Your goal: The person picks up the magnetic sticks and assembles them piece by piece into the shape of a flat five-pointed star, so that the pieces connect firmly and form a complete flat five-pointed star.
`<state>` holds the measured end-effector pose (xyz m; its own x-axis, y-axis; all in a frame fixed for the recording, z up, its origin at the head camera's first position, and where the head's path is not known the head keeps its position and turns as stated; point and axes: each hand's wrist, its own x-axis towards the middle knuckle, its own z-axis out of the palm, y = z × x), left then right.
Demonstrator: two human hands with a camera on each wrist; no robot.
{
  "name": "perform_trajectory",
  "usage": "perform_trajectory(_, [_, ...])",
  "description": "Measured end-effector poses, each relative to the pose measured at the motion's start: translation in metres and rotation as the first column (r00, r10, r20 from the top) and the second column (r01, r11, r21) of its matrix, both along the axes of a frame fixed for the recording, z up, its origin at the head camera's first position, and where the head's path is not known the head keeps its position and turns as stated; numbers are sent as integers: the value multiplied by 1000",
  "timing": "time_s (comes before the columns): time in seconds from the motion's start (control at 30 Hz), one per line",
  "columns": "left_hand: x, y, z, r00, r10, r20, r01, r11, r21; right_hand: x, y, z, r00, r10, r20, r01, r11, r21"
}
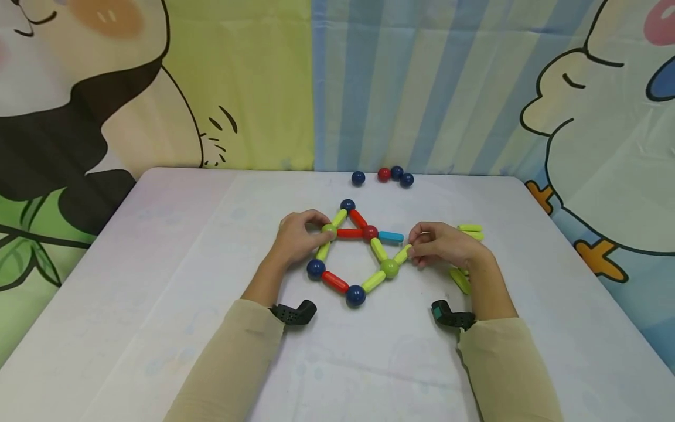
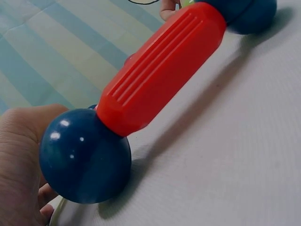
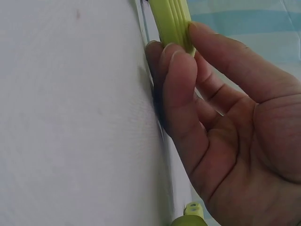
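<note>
A frame of magnetic-looking sticks and balls lies on the table. My left hand grips the green ball on its left side. A yellow-green stick is pinched between thumb and fingers of my right hand; its other end meets the green ball at the frame's right. From the red ball a blue stick points toward the right hand. In the left wrist view, a red stick joins two dark blue balls, the nearer blue ball beside the left hand. The right wrist view shows the pinched stick.
Along the table's far edge lie a loose blue ball, a red ball and two more blue ones. Loose yellow-green sticks lie behind the right hand, and another stick lies beside the right wrist. A printed cloth hangs behind.
</note>
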<state>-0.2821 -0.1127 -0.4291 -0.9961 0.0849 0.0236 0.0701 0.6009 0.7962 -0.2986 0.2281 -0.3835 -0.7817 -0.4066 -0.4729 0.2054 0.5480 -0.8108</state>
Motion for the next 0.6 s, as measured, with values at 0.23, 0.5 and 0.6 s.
perform_trajectory(0.23, [-1, -1, 0, 1000, -2, -11, 2, 1000, 2, -1, -1, 5, 997, -31, -77, 36, 998, 58])
perform_trajectory(0.5, [-1, 0, 0, 1000, 11, -3, -11, 1000, 16, -5, -8, 11, 965, -166, -202, 198, 969, 148])
perform_trajectory(0.6, [-1, 0, -2, 1000, 16, 1, -16, 1000, 18, -10, -13, 14, 948, -222, -229, 259, 955, 145])
